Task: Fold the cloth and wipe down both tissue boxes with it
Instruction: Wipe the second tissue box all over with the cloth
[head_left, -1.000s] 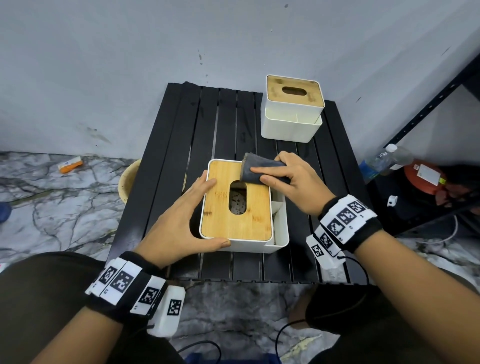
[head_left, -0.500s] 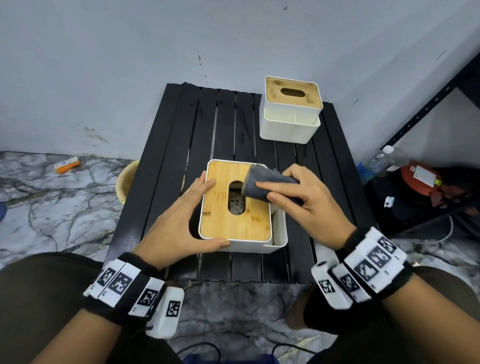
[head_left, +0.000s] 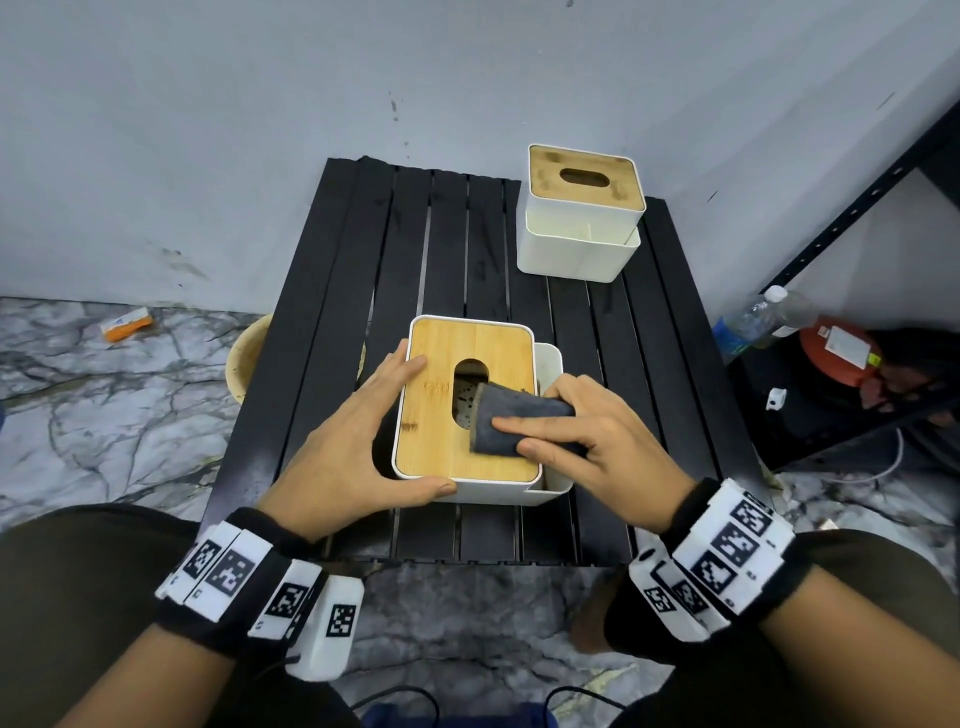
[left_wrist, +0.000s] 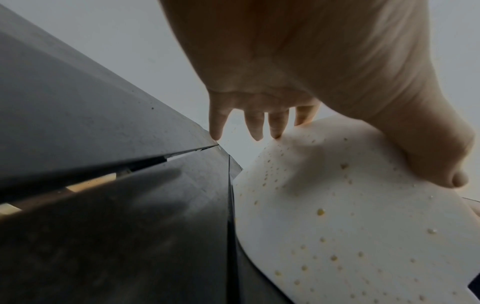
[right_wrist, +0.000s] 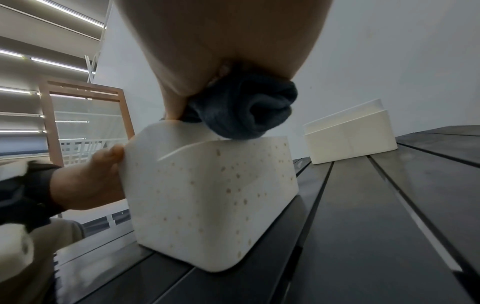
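A white tissue box with a bamboo lid (head_left: 441, 415) stands near the front of the black slatted table (head_left: 441, 249); its speckled white wall (right_wrist: 207, 195) fills the right wrist view. My right hand (head_left: 597, 441) grips a folded dark grey cloth (head_left: 514, 421) and presses it on the lid's near right part, beside the slot. The cloth's bunched end (right_wrist: 246, 109) shows under my palm. My left hand (head_left: 358, 447) steadies the box, fingers along its left side, thumb (left_wrist: 441, 164) on the front wall. A second white tissue box (head_left: 582, 213) stands at the table's far right.
A dark metal shelf frame (head_left: 852, 208) stands to the right, with a plastic bottle (head_left: 758, 317) and a red container (head_left: 836, 353) under it. A beige bowl (head_left: 249, 353) sits on the marble floor left of the table. My knees are near the table's front edge.
My right hand has dragged the cloth along the bamboo lid from its far right corner toward me, to the near right part. The left hand has kept its hold on the box.
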